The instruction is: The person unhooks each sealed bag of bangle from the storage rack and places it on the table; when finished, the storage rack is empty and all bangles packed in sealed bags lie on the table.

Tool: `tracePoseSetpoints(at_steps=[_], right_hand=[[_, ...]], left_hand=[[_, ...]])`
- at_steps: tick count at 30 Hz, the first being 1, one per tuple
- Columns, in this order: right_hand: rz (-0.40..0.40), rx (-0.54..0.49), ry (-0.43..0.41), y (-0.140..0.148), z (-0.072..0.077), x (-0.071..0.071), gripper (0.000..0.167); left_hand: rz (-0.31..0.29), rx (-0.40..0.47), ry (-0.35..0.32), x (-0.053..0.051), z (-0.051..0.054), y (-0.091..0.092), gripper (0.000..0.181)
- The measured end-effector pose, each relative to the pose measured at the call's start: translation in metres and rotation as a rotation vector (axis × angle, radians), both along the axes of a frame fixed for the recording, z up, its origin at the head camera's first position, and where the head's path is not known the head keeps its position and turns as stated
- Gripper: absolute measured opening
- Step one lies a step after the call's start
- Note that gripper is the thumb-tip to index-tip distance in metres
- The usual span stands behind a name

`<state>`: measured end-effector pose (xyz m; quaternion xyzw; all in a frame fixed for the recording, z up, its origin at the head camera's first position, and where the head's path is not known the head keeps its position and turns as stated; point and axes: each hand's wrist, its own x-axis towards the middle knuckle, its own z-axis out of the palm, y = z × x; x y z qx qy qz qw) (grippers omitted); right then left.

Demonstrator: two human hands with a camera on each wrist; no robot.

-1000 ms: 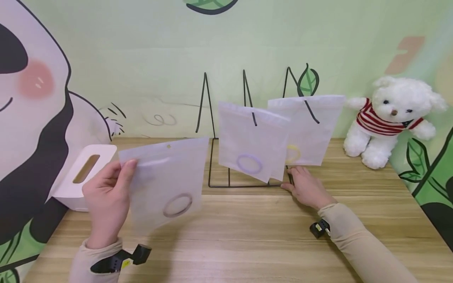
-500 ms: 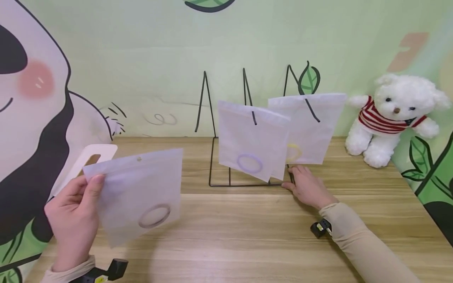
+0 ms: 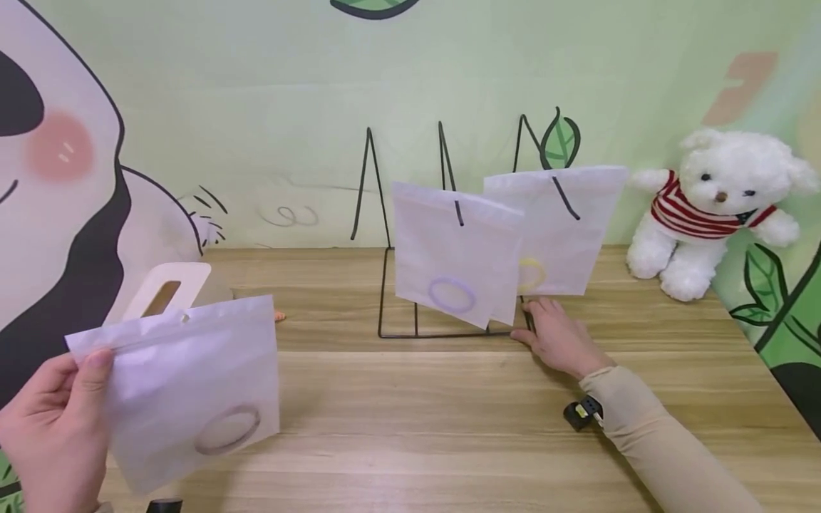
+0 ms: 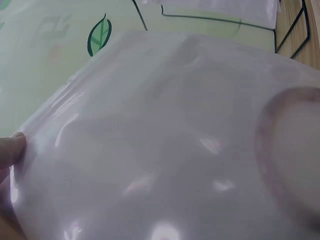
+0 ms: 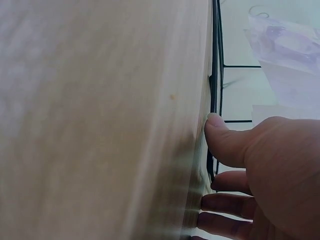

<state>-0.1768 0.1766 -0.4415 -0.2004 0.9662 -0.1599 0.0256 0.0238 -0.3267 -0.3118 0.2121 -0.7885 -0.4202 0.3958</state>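
Observation:
In the head view my left hand (image 3: 60,427) pinches a frosted plastic bag (image 3: 167,385) by its upper left corner, between thumb and fingers. Through the bag shows a brownish ring (image 3: 256,417), perhaps a bracelet. The same bag fills most of the left wrist view. My right hand (image 3: 561,338) holds the front right corner of a black wire display rack (image 3: 442,336), its thumb and fingers about the base wire (image 5: 215,60). On the rack's hooks hang a bag with a purple ring (image 3: 442,242) and, further right, a bag with a yellow ring (image 3: 571,235).
A white box with a slotted lid (image 3: 195,274) stands at the left, partly behind the held bag. A small orange thing (image 3: 279,315) lies beyond that bag. At the right back sits a white teddy bear (image 3: 712,206) in a striped shirt. A printed wall (image 3: 256,107) closes the back.
My left hand has carried the bag left and down, towards the table's near left, uncovering the small orange thing. The right hand stays at the rack's corner, and the hung bags keep their places.

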Motion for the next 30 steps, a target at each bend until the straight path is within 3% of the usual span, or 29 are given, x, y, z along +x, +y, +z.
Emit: tracePoseSetpoints(at_steps=[6, 13, 18, 21, 26, 30], right_hand=[[-0.003, 0.013, 0.006, 0.002, 0.002, 0.001, 0.059], [0.011, 0.005, 0.002, 0.001, 0.003, 0.001, 0.059], [0.009, 0.016, 0.006, 0.0, 0.003, 0.0, 0.059], [0.014, 0.016, 0.014, 0.0, 0.002, 0.0, 0.059], [0.014, 0.012, 0.024, 0.0, 0.001, 0.001, 0.058], [0.017, 0.013, 0.033, 0.0, 0.001, 0.001, 0.059]], left_hand=[[-0.048, 0.284, 0.038, 0.007, -0.003, -0.021, 0.008], [0.037, 0.311, -0.124, 0.009, -0.006, -0.036, 0.013], [0.041, 0.41, -0.134, 0.009, -0.009, -0.041, 0.019], [0.023, 0.41, -0.113, 0.008, -0.013, -0.045, 0.016], [0.026, 0.247, -0.19, 0.003, -0.02, -0.05, 0.011], [0.026, 0.19, -0.215, 0.001, -0.024, -0.053, 0.009]])
